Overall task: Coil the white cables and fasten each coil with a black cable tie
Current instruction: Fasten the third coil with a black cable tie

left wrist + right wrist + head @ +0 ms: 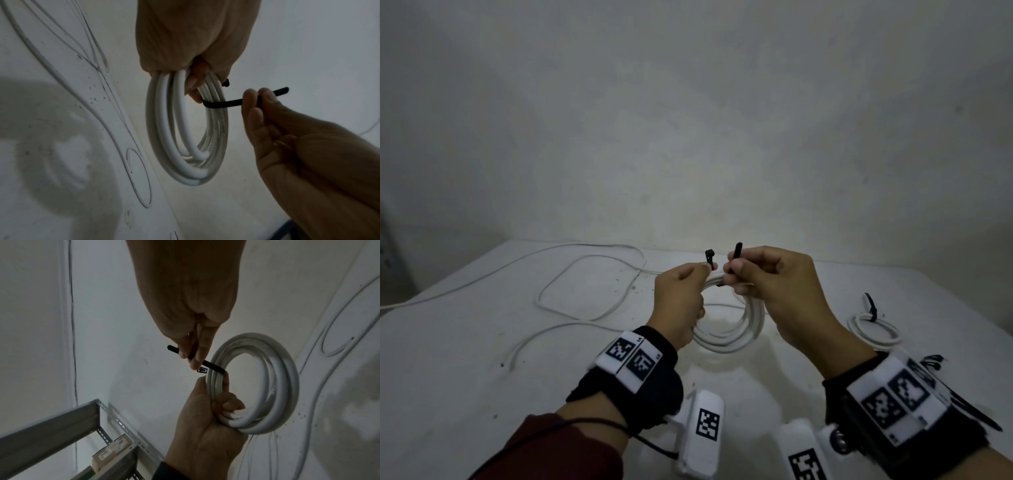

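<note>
Two hands work above the white table (465, 329). The left hand (679, 301) grips one white coil (736, 329) and pinches the head of a black cable tie (710, 256). The right hand (774, 287) pinches the tie's tail. A second coil (873, 330), already tied, lies at the right, and one loose cable (585, 291) lies at the left. Only the right wrist view shows a metal shelf (98, 423). Only the head view shows the tied coil.
</note>
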